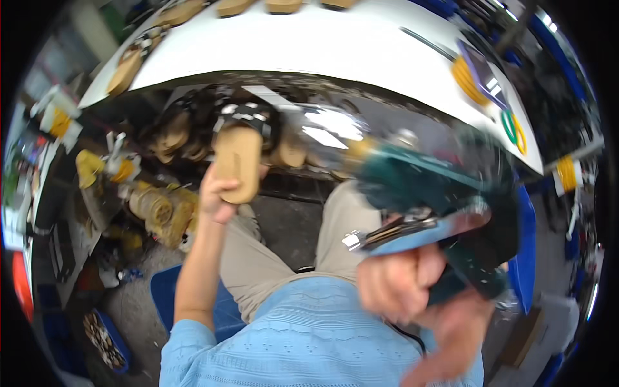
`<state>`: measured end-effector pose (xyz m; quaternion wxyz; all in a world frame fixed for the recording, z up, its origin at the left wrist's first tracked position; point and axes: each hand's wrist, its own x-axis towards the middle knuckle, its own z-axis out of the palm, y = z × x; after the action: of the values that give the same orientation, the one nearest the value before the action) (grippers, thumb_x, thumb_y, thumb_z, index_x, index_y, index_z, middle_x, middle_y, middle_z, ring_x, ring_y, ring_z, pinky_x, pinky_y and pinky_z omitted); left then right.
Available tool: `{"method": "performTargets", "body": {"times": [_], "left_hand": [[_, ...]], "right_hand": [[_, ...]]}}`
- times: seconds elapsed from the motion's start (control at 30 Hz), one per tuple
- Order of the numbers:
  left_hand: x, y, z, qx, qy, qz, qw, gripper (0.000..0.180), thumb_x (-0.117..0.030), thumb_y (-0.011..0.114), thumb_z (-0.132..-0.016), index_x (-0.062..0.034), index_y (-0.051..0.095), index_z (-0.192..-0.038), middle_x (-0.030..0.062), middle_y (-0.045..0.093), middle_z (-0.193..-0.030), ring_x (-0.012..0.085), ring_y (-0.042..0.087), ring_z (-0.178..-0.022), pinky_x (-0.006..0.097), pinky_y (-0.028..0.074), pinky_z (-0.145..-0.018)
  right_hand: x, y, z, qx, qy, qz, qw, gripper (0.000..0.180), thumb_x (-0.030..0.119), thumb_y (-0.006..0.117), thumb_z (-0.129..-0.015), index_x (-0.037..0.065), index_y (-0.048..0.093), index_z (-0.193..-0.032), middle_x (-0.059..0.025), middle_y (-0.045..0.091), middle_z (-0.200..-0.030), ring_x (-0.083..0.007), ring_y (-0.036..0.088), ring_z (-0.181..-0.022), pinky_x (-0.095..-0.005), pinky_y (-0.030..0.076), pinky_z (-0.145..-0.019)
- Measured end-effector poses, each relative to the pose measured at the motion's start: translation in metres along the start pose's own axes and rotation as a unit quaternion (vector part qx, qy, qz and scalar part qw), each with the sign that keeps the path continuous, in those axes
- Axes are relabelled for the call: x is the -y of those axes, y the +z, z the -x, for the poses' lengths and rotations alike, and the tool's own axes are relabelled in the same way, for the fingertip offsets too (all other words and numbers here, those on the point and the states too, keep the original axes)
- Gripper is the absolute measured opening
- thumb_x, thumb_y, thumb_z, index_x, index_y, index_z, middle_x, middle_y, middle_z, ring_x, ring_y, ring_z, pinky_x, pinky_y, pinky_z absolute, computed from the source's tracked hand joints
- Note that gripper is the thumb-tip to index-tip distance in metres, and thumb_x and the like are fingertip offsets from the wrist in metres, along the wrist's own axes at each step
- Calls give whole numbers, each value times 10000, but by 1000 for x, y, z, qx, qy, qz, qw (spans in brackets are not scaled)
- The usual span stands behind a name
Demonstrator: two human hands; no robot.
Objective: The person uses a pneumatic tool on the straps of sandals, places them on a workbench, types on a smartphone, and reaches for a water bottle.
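Note:
My left hand [217,197] is closed around the heel end of a tan-soled sandal [237,161], with the thumb across the sole. The sandal has a black-and-white checked strap [243,117] at its far end. My right hand [403,284], smeared by motion, is curled at a dark green gun-shaped tool [422,177] raised close in front of me. A shiny metal rail [403,233] runs along the tool's near side. Blur hides the tool's exact kind and part of the grip.
Several dark-strapped sandals [173,137] lie on the shelf under the white table [290,45]. More tan soles [284,5] line its far edge. At the table's right are a phone-like device [482,72], yellow rolls [469,80] and a dark rod [427,42]. A yellowish machine [158,209] stands left.

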<state>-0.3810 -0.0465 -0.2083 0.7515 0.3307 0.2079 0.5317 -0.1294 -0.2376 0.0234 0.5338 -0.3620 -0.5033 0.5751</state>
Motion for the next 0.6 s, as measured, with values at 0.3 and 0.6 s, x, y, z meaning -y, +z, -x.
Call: {"method": "performTargets", "body": {"times": [0.3, 0.6], "left_hand": [[9, 26, 60, 87, -31, 279, 956, 1020, -852, 493, -890, -15, 522, -1474, 211, 637, -1382, 405, 669, -1194, 544, 564, -1015], [-2, 79, 63, 14, 3, 199, 980, 1037, -801, 491, -934, 7, 375, -1574, 292, 477, -1514, 384, 506, -1395, 467, 475, -1143]], "right_hand": [[-118, -39, -14, -12, -314, 292, 904, 390, 195, 927, -792, -25, 616, -874, -102, 604, -794, -180, 555, -635, -303, 457, -590], [-132, -9, -32, 16, -369, 479, 796, 379, 109, 938, -721, -21, 593, -808, -216, 662, -1105, -357, 679, -938, -429, 540, -789]]}}
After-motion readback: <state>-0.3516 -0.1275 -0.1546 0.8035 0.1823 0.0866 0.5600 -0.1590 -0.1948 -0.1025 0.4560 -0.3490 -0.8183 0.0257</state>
